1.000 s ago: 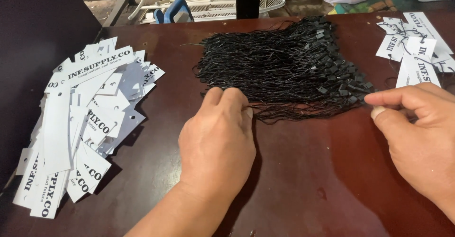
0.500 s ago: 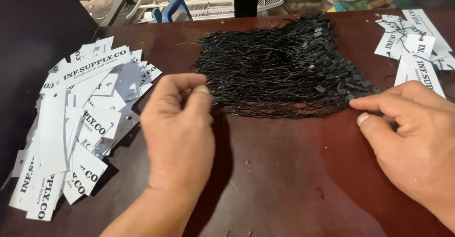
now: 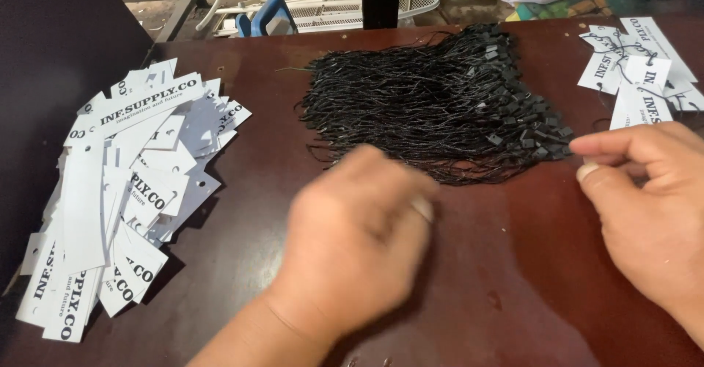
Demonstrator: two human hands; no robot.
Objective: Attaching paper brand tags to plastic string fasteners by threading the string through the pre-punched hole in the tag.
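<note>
Blurred left hand (image 3: pixel 352 242), grip unclear, hovers near black strings (image 3: pixel 433 107) mid-table. Right hand (image 3: pixel 645 206) pinches the pile's right end; tangled strings may drag out together.

One head camera looks steeply down and forward, from close above the dark brown table (image 3: pixel 513 279); its far edge lies near the top of the view.

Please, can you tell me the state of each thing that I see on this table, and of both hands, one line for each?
left hand: blurred, knuckles up, near the front edge of the black strings; grip cannot be told.
right hand: fingertips pinched at the strings' right edge.
black strings: loose heap, plastic ends to the right.
white paper tags: untidy pile, no strings on them.
tags with strings: small pile, strung.
table: dark wood, scuffed.
</note>
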